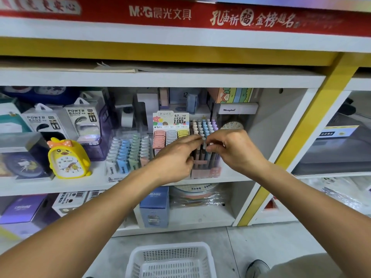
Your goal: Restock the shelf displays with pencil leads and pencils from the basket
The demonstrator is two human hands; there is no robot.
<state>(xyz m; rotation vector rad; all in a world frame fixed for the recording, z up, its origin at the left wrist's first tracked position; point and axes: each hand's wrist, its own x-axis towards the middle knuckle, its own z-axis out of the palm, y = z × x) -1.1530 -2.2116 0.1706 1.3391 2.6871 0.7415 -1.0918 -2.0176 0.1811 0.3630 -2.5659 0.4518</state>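
Pencils (pixel 204 127) stand upright in a clear display box (pixel 206 171) on the middle shelf (pixel 236 178), pastel caps in rows. My two hands meet over the front row of that box. Left hand (pixel 176 155): fingers extended toward the caps, thumb tucked below; I cannot tell whether it pinches a pencil or only touches the tops. Right hand (pixel 234 149): fingers curled, fingertips pinching the top of one pencil (pixel 204 144) at the front of the box. That pencil sits between the two hands, just under the fingertips.

Pencil lead cases (pixel 170 135) in pink, grey and yellow fill the display just left of the pencil box, partly behind my left hand. A rack of pastel items (pixel 128 151) stands further left; contents too blurred to identify.

White basket (pixel 170 261) on the floor below my forearms, well apart from both hands. Yellow duck clock (pixel 68 159) at the left on the same shelf.
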